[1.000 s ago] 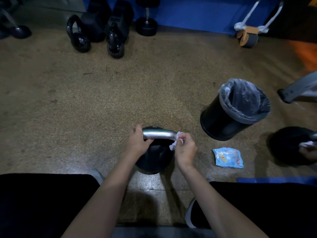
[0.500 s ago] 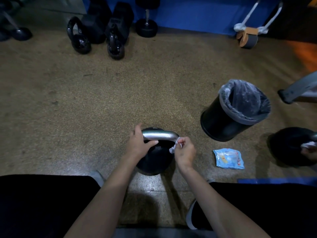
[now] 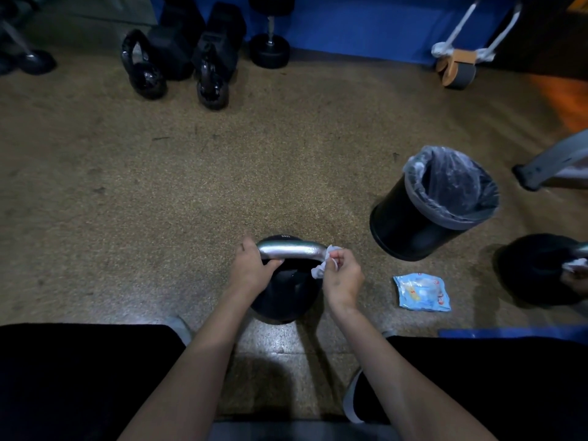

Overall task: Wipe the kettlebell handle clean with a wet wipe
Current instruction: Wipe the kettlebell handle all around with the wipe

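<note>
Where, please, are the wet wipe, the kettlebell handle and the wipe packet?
wet wipe (image 3: 318, 272), head view, crumpled lower end.
kettlebell handle (image 3: 292, 249), head view, middle of bar.
wipe packet (image 3: 421, 292), head view, centre.

Dim indoor light; glare glints on the silver kettlebell handle (image 3: 291, 249); wide-angle bending and soft blur toward edges.

Lined black bin (image 3: 405, 229), far black kettlebells (image 3: 144, 76)
</note>
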{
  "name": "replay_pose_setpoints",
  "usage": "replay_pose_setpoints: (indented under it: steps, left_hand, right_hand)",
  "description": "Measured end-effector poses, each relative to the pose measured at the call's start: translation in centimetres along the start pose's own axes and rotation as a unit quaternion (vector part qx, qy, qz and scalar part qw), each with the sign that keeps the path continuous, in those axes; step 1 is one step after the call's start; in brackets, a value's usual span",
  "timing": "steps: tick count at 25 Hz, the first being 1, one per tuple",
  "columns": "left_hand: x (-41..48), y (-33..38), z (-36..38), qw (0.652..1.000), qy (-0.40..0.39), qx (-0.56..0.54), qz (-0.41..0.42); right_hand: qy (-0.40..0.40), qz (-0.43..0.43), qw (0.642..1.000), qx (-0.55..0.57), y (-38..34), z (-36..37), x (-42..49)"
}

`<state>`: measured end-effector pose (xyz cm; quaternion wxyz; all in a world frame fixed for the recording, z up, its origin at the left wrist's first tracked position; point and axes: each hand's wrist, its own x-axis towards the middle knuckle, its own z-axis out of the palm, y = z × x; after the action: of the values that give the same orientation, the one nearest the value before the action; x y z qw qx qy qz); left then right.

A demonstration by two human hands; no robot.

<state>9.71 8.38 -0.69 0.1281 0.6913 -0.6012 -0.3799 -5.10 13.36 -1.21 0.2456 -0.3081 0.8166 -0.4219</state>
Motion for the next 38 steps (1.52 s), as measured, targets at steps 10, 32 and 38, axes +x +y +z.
replay_pose_setpoints:
  steps: [10, 32, 38]
  left_hand:
    - [0.0, -0.2, -0.1, 1.0, 0.0, 0.004, 0.014]
    - [0.2, -0.5, 0.0, 1.0, -0.005, 0.019, 0.007]
    - [0.3, -0.6, 0.0, 1.0, 0.0, 0.014, 0.018]
  right_hand:
    - [-0.018, -0.042, 0.997, -0.062, -0.5, -0.3, 0.6]
    - [-0.183, -0.114, 0.951, -0.223, -3.1, -2.0, 4.6]
    - [-0.243, -0.073, 0.94, -0.228, -3.9, -2.1, 6.0]
